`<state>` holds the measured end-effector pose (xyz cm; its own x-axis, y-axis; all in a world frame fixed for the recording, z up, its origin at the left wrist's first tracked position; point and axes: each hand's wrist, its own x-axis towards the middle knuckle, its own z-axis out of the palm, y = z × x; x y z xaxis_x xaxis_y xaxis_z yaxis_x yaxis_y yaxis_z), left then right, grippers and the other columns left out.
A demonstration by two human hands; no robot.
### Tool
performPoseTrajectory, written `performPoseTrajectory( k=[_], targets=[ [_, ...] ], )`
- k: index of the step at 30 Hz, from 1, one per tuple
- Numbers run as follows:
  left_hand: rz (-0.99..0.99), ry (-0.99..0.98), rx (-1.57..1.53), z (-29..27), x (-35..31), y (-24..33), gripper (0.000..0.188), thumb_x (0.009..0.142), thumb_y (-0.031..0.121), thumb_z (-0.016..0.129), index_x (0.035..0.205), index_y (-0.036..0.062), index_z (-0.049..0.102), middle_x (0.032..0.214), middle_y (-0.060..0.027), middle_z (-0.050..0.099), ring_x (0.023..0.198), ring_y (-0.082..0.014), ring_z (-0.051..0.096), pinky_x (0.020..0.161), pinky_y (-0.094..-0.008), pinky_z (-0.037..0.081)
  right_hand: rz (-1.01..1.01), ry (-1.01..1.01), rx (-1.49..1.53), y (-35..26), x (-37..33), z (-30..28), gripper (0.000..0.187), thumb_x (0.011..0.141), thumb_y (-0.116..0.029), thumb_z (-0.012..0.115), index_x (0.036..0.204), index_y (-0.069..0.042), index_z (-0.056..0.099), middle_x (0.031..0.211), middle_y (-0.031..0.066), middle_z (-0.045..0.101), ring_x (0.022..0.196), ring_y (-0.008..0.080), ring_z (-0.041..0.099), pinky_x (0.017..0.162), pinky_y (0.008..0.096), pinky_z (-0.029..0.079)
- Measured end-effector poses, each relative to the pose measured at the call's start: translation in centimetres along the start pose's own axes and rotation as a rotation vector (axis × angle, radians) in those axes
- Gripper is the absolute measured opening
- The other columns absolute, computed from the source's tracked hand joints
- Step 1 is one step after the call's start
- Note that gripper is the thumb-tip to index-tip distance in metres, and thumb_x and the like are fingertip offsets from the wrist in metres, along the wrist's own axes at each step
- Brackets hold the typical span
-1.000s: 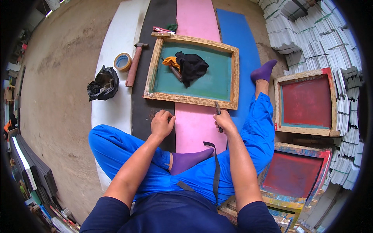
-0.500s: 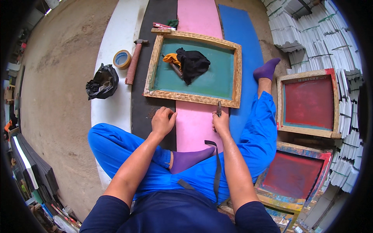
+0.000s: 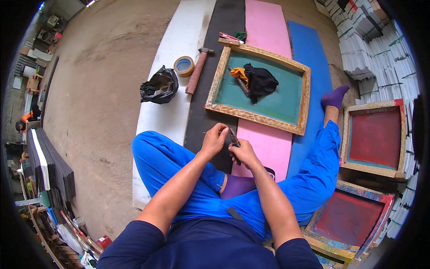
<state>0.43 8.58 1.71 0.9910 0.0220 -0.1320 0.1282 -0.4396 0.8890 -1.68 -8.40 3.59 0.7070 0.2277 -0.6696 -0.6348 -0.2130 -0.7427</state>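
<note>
My right hand is closed around a pair of dark pliers, their tip up against the fingers of my left hand. My left hand is pinched with thumb and fingertips together; whatever lies between them is too small to make out. Just beyond both hands lies a wooden screen frame with green mesh. On the mesh rest a crumpled black cloth, an orange cloth and a dark rod-like tool, partly covered.
Left of the frame lie a hammer with a reddish wrapped handle, a tape roll and a black plastic bag. Two red-meshed frames stand at the right, by white stacks. My legs in blue trousers flank the near side.
My right hand has brought the pliers leftward, up to my left hand's fingertips. The whole view has shifted, so the frame and mats appear farther right.
</note>
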Motion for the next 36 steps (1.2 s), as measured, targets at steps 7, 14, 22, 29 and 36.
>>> performPoseTrajectory(
  k=[7, 14, 22, 29, 36],
  targets=[
    [-0.169, 0.045, -0.292, -1.0, -0.3, -3.3, 0.017, 0.103, 0.02, 0.058, 0.098, 0.004, 0.061, 0.08, -0.0027, 0.064, 0.067, -0.0096, 0.058, 0.061, -0.0284, 0.049, 0.167, -0.248, 0.108, -1.0, 0.8, 2.1, 0.029, 0.1, -0.022, 0.063, 0.121, -0.003, 0.057, 0.087, 0.0125, 0.069, 0.069, 0.0211, 0.07, 0.054, 0.0351, 0.059],
    [-0.26, 0.18, 0.271, -2.4, -0.1, -2.7, 0.032, 0.089, 0.036, 0.073, 0.085, 0.0039, 0.073, 0.087, -0.0172, 0.074, 0.084, -0.0356, 0.073, 0.075, -0.0452, 0.055, 0.197, -0.144, 0.122, -0.2, 0.3, -0.2, 0.029, 0.101, -0.025, 0.061, 0.118, -0.002, 0.056, 0.096, 0.0137, 0.068, 0.078, 0.0226, 0.071, 0.059, 0.0394, 0.059],
    [0.05, 0.116, 0.412, 0.5, -0.3, 0.2, 0.023, 0.089, 0.031, 0.072, 0.087, 0.0076, 0.073, 0.092, -0.0115, 0.069, 0.09, -0.0338, 0.067, 0.081, -0.0462, 0.053, 0.144, 0.163, 0.023, 1.2, -1.7, -10.5, 0.025, 0.099, -0.022, 0.062, 0.112, -0.001, 0.059, 0.088, 0.011, 0.067, 0.071, 0.0194, 0.068, 0.058, 0.0377, 0.057],
    [0.245, 0.041, 0.434, 4.0, 0.3, 1.7, 0.019, 0.087, 0.029, 0.073, 0.089, 0.0096, 0.072, 0.098, -0.0104, 0.067, 0.094, -0.0327, 0.065, 0.083, -0.0457, 0.053, 0.237, 0.302, -0.006, 0.8, -2.6, -16.2, 0.028, 0.098, -0.022, 0.062, 0.111, 0.002, 0.057, 0.085, 0.0119, 0.064, 0.068, 0.0229, 0.068, 0.053, 0.0419, 0.053],
    [0.254, 0.007, 0.438, 4.4, -0.1, 1.5, 0.018, 0.087, 0.028, 0.073, 0.087, 0.0093, 0.073, 0.098, -0.0106, 0.067, 0.093, -0.0328, 0.064, 0.082, -0.0456, 0.053, 0.244, 0.298, -0.022, 0.9, -1.4, -17.3, 0.027, 0.098, -0.02, 0.062, 0.109, 0.004, 0.056, 0.078, 0.0118, 0.063, 0.062, 0.0227, 0.066, 0.048, 0.0406, 0.051]
  ],
)
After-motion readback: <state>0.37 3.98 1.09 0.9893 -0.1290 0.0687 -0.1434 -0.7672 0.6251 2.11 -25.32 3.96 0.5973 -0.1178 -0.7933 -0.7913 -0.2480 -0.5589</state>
